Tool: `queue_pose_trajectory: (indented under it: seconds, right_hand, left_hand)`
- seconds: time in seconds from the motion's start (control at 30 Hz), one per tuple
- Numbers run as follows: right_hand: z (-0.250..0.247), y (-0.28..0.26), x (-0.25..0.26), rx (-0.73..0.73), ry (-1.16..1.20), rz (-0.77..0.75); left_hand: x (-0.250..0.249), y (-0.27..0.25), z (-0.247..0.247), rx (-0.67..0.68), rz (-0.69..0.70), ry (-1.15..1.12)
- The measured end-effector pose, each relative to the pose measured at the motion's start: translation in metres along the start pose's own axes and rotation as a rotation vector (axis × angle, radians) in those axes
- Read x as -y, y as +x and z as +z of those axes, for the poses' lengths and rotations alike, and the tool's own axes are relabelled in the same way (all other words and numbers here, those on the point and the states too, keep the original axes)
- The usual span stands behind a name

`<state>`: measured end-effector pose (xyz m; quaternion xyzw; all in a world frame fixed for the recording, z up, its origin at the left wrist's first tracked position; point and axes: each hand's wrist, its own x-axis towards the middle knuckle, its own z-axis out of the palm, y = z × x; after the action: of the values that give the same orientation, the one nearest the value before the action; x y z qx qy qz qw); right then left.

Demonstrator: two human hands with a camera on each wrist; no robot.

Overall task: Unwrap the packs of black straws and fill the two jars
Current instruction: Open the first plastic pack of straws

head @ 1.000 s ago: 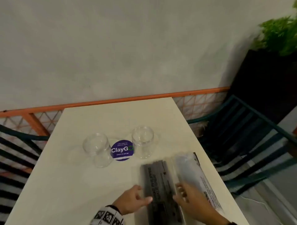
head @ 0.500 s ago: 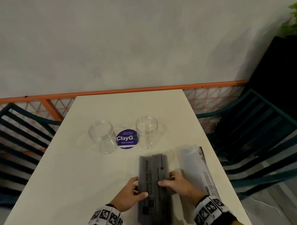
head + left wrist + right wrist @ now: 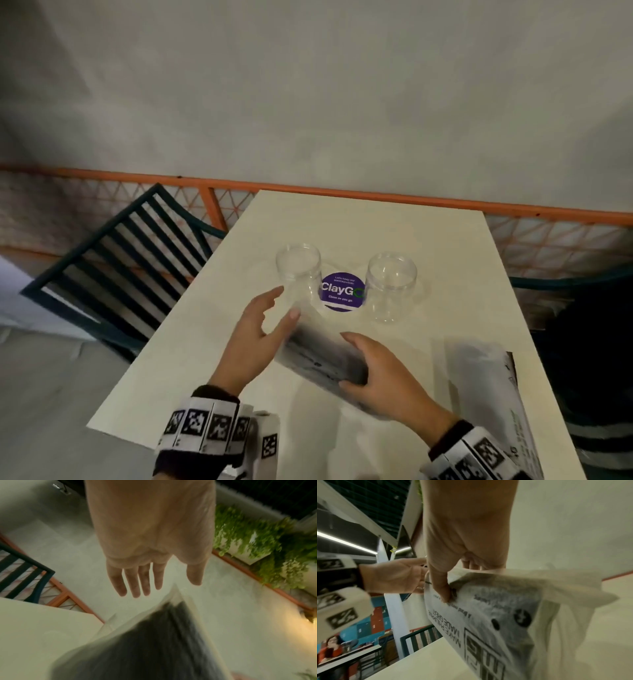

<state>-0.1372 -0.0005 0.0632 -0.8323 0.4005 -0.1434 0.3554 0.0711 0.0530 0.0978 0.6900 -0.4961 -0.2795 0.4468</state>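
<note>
Jars [image 3: 298,274] beyond pack [image 3: 322,356], chair [image 3: 113,270] leftward

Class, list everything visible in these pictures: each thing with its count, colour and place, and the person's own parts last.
jars: two, clear, empty, mid-table, either side of the sticker; second
sticker: one, purple, round, on the table
held straw pack: one, black in clear wrap, raised between the hands
second pack: one, pale wrap, table's right edge
table: one, cream
chairs: dark green, either side
railing: orange, behind the table
plants: green, by the wall
left hand: open beside the pack
right hand: grips the pack
</note>
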Motion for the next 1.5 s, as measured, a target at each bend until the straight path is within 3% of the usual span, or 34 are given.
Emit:
queue_pose_trajectory:
  seconds: [0.1, 0.23, 0.33, 0.5, 0.73, 0.9, 1.1, 1.5]
  right_hand:
    - [0.008, 0.006, 0.009, 0.001, -0.068, -0.044]
    - [0.012, 0.014, 0.016, 0.004, -0.05, -0.046]
    - [0.01, 0.024, 0.028, -0.028, 0.061, -0.071]
    - [0.005, 0.054, 0.061, -0.213, 0.281, -0.136]
    - [0.016, 0.072, 0.088, -0.244, 0.415, -0.112]
    - [0.024, 0.072, 0.087, -0.269, 0.163, -0.113]
    - [0.01, 0.061, 0.076, -0.355, -0.079, -0.144]
    - [-0.032, 0.042, 0.05, -0.565, -0.248, -0.094]
  left_hand:
    - [-0.001, 0.01, -0.015, 0.053, 0.017, 0.025]
    - [0.009, 0.012, -0.025, -0.002, 0.042, -0.044]
    - [0.015, 0.014, -0.026, -0.026, 0.058, -0.069]
    - [0.014, 0.018, -0.025, -0.047, 0.087, -0.187]
    - [0.018, 0.02, -0.041, 0.038, 0.08, -0.233]
    - [0.024, 0.022, -0.045, -0.036, 0.142, -0.12]
    - [0.022, 0.03, -0.059, -0.163, 0.164, -0.157]
    - [0.011, 0.046, -0.082, -0.261, 0.245, -0.171]
